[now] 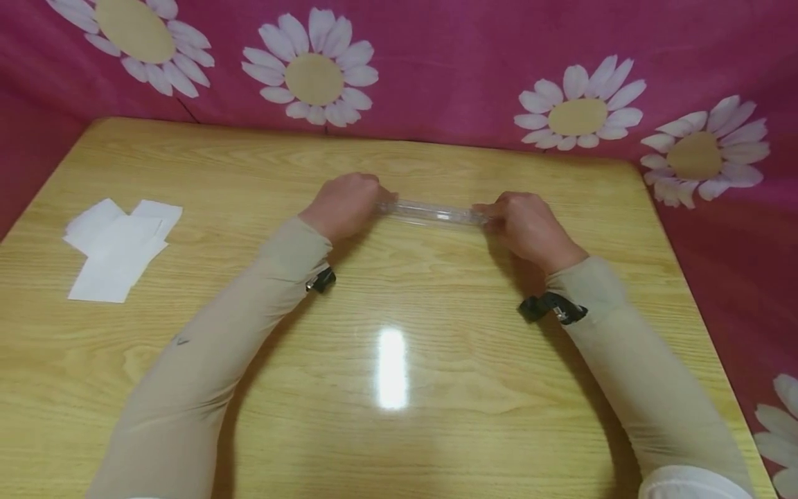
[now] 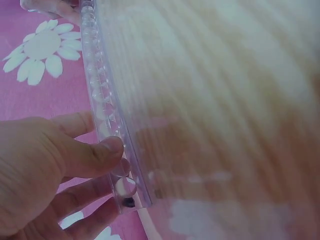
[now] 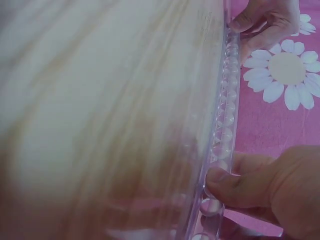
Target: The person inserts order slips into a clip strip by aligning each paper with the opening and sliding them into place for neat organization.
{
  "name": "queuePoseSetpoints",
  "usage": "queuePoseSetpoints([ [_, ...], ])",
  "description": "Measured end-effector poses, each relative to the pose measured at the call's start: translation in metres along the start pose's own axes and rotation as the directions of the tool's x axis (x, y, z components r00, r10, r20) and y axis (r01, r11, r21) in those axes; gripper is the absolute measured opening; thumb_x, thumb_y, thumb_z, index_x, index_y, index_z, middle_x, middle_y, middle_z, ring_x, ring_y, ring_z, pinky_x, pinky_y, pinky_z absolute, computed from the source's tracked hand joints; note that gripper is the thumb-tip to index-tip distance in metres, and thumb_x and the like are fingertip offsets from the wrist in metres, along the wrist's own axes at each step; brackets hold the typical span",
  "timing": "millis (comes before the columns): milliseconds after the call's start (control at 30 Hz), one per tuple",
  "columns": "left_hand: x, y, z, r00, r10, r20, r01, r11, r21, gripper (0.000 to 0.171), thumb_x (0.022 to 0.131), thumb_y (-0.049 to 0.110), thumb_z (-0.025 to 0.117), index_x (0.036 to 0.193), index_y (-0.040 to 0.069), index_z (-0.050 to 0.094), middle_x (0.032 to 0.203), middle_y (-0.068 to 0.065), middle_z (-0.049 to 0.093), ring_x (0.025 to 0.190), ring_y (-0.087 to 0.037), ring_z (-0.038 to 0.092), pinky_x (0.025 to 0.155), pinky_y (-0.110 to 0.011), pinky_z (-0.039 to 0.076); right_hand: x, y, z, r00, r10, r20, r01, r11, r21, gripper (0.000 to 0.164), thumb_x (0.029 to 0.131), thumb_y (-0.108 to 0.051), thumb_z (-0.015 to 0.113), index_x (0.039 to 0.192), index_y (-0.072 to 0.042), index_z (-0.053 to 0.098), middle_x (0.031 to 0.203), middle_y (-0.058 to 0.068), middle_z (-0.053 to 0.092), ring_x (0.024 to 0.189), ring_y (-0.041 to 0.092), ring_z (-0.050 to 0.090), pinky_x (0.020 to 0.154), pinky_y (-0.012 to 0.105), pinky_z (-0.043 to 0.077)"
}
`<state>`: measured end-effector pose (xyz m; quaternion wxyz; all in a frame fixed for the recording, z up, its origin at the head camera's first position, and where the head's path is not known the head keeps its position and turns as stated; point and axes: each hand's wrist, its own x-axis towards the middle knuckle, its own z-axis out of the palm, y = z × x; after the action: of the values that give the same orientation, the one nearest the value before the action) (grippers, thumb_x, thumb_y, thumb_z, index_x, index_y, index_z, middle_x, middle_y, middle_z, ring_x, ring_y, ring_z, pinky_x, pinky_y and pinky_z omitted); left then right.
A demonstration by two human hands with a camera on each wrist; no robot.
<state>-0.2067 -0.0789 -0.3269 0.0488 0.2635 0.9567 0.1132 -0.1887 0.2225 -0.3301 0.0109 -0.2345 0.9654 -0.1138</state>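
A long, narrow clear plastic strip (image 1: 433,213) with a row of round, see-through bumps or balls along it spans the gap between the two hands. My left hand (image 1: 347,203) pinches its left end; in the left wrist view the thumb (image 2: 107,152) presses on the near face while fingers lie behind. At the other end, my right hand (image 1: 528,227) pinches the strip (image 3: 226,110) between thumb (image 3: 225,182) and fingers. A small dark spot shows at the left end. Whether the round shapes are loose balls or moulded bumps, I cannot tell.
Several white paper sheets (image 1: 118,253) lie overlapping at the left of the wooden table (image 1: 449,388). A pink cloth (image 1: 436,69) with daisies hangs behind the table's far edge. Dark bands (image 1: 555,307) sit on both wrists over beige sleeves.
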Motion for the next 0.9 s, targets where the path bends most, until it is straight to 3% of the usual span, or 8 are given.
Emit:
queuePoseSetpoints([
  [300,-0.008,-0.009,0.001,0.999,-0.020,-0.032,0.020,1.000,-0.003,0.029,0.108,0.019,0.055,0.132,0.023,0.071,0.125,-0.016,0.074,0.115,-0.036,0.071,0.094,-0.052,0.059,0.010,-0.005,0.002,0.999,-0.053,-0.011,0.053,0.999,-0.008,0.040,0.091,0.003,0.067,0.128,-0.012,0.073,0.085,0.019,0.075,0.072,0.027,0.061,0.069,0.044,0.052],
  [567,-0.015,-0.015,-0.002,0.997,-0.052,-0.055,0.053,0.999,0.008,0.029,0.109,0.029,0.052,0.130,0.024,0.072,0.114,-0.017,0.077,0.107,-0.036,0.073,0.090,-0.051,0.060,0.017,-0.011,0.007,0.998,-0.066,-0.013,0.066,0.998,0.000,0.038,0.092,0.002,0.067,0.128,-0.011,0.072,0.085,0.020,0.074,0.072,0.026,0.059,0.068,0.042,0.051],
  [900,-0.017,-0.021,-0.002,0.998,-0.062,-0.031,0.061,0.998,-0.031,0.030,0.108,0.019,0.055,0.133,0.021,0.070,0.130,-0.016,0.073,0.118,-0.035,0.070,0.097,-0.050,0.059,0.024,-0.017,0.006,1.000,-0.010,0.017,0.009,0.999,0.031,0.038,0.093,-0.001,0.069,0.129,-0.012,0.071,0.084,0.020,0.071,0.072,0.026,0.055,0.067,0.038,0.047],
])
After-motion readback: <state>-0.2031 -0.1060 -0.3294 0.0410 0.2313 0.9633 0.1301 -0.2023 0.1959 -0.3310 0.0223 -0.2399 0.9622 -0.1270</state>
